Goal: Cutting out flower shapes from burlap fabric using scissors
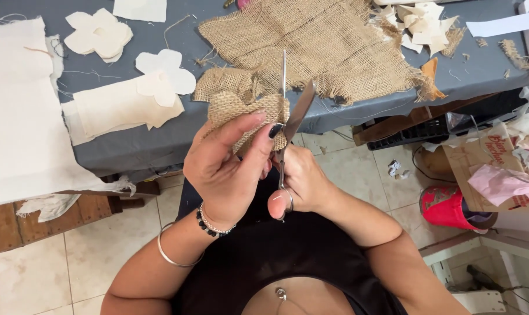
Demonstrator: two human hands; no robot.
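Burlap piece (241, 111): soft, fraying; left hand (226, 166) fingers pinching its edge; right hand (302, 184) closed through scissors (288, 125), blades gaping.

The burlap piece (241, 111) looked coarse, loosely woven and frayed. The scissors (289, 125) were smooth, shiny metal. Cream flower cutouts (98, 35) were soft matt cloth on the table (130, 149), covered in smooth grey fabric. The floor (37, 280) was glossy tile.

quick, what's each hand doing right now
Left hand: closed on the folded burlap piece.
Right hand: closed on the scissors, blades open.
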